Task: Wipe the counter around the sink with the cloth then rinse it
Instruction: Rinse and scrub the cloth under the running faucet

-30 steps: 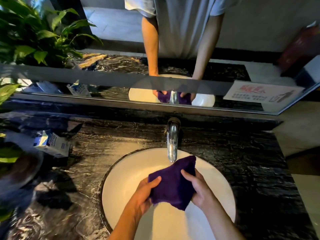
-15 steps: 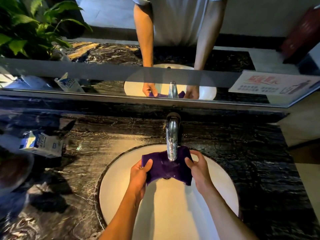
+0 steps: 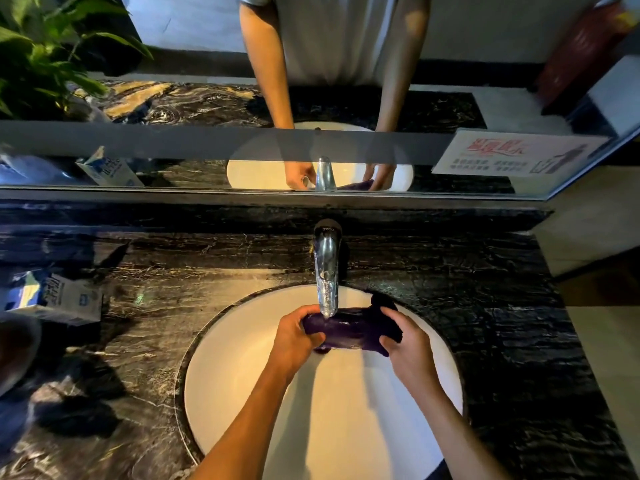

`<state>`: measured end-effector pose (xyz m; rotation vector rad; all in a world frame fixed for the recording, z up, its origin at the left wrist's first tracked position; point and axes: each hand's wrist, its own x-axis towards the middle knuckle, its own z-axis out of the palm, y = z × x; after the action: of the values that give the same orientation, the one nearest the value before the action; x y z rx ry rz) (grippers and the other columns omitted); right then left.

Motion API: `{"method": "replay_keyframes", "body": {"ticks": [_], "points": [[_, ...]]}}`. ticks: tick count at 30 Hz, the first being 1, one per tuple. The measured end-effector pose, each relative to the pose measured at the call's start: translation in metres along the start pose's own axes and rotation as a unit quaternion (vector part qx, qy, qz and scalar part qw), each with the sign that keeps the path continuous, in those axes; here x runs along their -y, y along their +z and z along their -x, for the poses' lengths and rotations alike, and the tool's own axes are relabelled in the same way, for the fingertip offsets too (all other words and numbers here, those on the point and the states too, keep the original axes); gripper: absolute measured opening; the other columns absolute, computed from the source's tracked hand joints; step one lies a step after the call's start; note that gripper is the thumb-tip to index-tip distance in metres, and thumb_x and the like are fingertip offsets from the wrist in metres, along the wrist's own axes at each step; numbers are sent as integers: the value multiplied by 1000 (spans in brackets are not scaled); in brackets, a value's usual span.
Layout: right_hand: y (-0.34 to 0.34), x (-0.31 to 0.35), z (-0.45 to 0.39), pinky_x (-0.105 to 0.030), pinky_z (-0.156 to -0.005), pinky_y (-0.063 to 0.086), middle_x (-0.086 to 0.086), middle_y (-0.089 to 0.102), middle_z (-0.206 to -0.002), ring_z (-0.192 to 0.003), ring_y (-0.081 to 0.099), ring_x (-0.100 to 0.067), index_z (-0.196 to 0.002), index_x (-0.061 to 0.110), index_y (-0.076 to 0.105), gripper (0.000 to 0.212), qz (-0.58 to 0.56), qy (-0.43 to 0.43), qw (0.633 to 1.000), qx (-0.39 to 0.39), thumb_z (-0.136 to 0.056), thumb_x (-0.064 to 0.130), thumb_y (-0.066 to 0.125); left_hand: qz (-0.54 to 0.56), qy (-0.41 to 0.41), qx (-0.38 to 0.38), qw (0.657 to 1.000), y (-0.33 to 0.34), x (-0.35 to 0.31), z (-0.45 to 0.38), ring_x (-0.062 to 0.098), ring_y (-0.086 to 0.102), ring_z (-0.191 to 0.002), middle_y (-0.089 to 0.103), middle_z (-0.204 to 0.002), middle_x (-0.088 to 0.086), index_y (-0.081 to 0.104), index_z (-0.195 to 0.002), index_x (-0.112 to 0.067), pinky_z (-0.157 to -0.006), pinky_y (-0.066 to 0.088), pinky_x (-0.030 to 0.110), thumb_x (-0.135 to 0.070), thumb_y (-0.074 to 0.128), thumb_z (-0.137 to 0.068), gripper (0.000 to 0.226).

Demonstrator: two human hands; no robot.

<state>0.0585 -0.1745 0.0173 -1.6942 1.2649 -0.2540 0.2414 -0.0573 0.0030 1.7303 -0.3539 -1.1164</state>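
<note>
A purple cloth (image 3: 349, 332) is bunched into a wet-looking roll just under the spout of the chrome faucet (image 3: 326, 268), over the round white sink (image 3: 242, 393). My left hand (image 3: 296, 336) grips its left end. My right hand (image 3: 405, 344) grips its right end, where a corner of cloth sticks up behind the fingers. The black marble counter (image 3: 485, 306) surrounds the basin.
A blue and white carton (image 3: 52, 299) lies on the counter at the left. A mirror (image 3: 346, 98) runs along the back, with a paper sign (image 3: 512, 154) at its lower right. Plant leaves (image 3: 45, 53) fill the far left; the counter ends at the right.
The cloth went from a spread-out sheet held in front of the faucet to a tight roll under the spout. Both hands moved up toward the faucet and closed round it.
</note>
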Motion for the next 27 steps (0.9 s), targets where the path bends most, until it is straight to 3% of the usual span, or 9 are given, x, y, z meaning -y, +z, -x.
{"method": "replay_keyframes", "body": {"ticks": [4,7,9,10,12,14,16,21,27], "points": [[0,-4,3,-23,-87,44,-7,69,-116,-112,62,-24,-126,13,66,36,111,-45,991,-62,-91,4,70,-122,30,-17,992,9,-7,-6,16,54,-67,59,-74,0,63,-79,-19,-59,43,7,20,65,-77,40],[2,-8,1,-29,-83,45,-6,63,-108,-106,59,-27,-111,15,67,22,86,-39,992,-80,-91,6,71,-138,46,-38,989,5,-13,-7,7,49,-77,47,-89,-1,61,-75,-23,-67,39,2,9,74,-80,35],[3,-9,-2,-36,-93,46,-4,53,-113,-110,54,-26,-102,19,65,20,24,-22,997,-72,-89,6,72,-95,37,-27,994,-3,-13,-6,12,55,-90,50,-102,1,66,-83,-16,-81,45,7,4,75,-81,22],[4,-9,-2,-35,-98,44,-3,50,-117,-113,52,-23,-100,18,64,19,-18,-12,998,-57,-89,6,72,-60,20,-19,998,-8,-13,-5,18,60,-90,57,-102,4,67,-87,-11,-85,51,18,2,75,-83,16],[8,-6,-3,-29,-94,44,-3,55,-120,-111,56,-16,-101,13,65,13,-105,20,994,-11,-91,7,70,12,-13,-11,1000,-18,-13,-1,24,65,-80,66,-87,8,65,-93,-3,-72,56,33,-3,72,-88,9],[16,2,-5,-29,-78,50,-10,68,-104,-91,65,-20,-100,7,64,8,-181,56,981,28,-95,11,68,50,-23,-22,998,-26,-17,5,20,66,-67,66,-78,9,63,-97,0,-53,52,28,-8,69,-92,12],[28,6,-9,-35,-70,51,-17,70,-92,-80,65,-25,-96,4,64,12,-229,80,970,32,-95,15,69,78,-32,-52,995,-34,-18,11,21,70,-67,70,-81,9,63,-102,-1,-47,51,28,-12,68,-94,15],[58,19,-22,-46,-83,57,-22,74,-96,-86,69,-29,-96,-3,70,18,-341,153,927,16,-92,14,73,142,-44,-102,984,-53,-8,17,36,71,-65,73,-87,17,65,-106,-5,-48,55,40,-15,66,-96,13],[69,24,-20,-38,-76,46,-9,68,-81,-78,60,-22,-87,5,73,11,-303,67,948,77,-95,9,66,243,-44,-118,962,-68,-6,32,28,73,-69,75,-89,17,68,-105,-3,-48,56,35,-9,65,-94,12]]}}
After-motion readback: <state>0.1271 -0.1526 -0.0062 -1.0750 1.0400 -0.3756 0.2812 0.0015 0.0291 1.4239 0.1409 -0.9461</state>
